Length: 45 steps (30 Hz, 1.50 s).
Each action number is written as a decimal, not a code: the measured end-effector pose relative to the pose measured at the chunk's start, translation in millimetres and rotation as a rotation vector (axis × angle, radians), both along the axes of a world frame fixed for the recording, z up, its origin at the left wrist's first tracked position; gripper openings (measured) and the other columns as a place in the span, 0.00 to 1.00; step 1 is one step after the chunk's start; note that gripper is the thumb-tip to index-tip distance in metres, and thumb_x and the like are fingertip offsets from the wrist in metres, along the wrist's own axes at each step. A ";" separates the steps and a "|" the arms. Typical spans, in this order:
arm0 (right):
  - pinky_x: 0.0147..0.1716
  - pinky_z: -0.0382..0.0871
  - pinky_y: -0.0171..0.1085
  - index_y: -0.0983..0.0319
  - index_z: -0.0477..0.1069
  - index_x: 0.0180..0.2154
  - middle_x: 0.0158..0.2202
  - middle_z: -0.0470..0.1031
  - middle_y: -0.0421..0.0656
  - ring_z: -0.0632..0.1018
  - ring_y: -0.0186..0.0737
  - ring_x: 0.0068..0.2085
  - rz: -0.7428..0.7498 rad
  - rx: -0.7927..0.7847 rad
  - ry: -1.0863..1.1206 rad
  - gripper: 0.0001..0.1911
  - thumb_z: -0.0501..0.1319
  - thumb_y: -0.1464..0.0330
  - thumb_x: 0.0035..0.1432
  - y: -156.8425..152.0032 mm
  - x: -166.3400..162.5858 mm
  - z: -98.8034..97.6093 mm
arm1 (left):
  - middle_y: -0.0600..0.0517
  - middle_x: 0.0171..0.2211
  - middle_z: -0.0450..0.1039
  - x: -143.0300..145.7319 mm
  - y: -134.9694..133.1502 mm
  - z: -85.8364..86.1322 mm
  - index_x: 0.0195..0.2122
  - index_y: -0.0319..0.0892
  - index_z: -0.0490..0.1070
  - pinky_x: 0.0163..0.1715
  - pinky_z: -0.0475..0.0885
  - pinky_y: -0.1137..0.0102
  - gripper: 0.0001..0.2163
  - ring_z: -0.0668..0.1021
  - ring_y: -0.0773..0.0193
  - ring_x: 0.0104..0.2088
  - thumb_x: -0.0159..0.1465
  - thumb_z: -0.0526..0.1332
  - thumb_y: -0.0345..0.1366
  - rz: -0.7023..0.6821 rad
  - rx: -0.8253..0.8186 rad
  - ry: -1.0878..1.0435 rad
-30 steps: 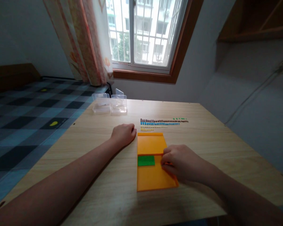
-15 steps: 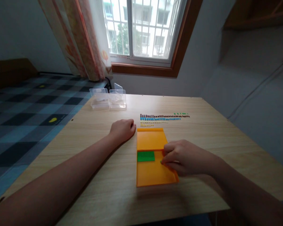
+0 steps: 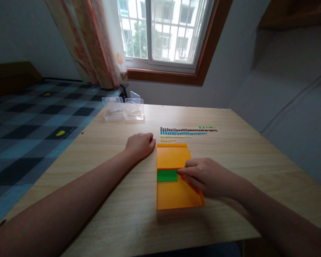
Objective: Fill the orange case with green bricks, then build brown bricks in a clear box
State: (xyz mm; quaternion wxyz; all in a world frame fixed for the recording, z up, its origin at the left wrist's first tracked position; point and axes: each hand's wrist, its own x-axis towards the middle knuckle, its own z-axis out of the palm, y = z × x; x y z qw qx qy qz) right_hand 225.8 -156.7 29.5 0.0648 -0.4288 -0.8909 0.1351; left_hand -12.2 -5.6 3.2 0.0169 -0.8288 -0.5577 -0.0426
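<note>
An orange tray (image 3: 176, 194) with a cross divider lies on the wooden table (image 3: 230, 160). A green studded plate (image 3: 167, 175) lies inside it, just below the divider at the left. My right hand (image 3: 203, 176) rests over the tray's right side, fingers pinched together, their tips touching the plate's right end. What they pinch, if anything, is too small to see. My left hand (image 3: 140, 145) lies on the table in a loose fist beside the tray's far left corner, holding nothing.
Rows of tiny dark, blue, yellow and green pieces (image 3: 187, 131) lie beyond the tray. Two clear plastic boxes (image 3: 123, 110) stand at the table's far left. A checked bed (image 3: 29, 125) is to the left, a window (image 3: 163, 32) and curtain behind.
My right hand has slid left across the tray until its fingertips reach the green plate. My left hand has stayed put. The view tilted slightly.
</note>
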 end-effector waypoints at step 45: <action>0.55 0.67 0.43 0.61 0.83 0.43 0.44 0.84 0.48 0.79 0.46 0.49 -0.759 0.504 0.110 0.14 0.60 0.66 0.65 88.3 101.0 8.6 | 0.43 0.39 0.82 -0.6 -0.8 5.5 0.38 0.44 0.77 0.31 0.67 0.65 0.18 0.82 0.51 0.38 0.68 0.49 0.45 -0.018 0.000 0.014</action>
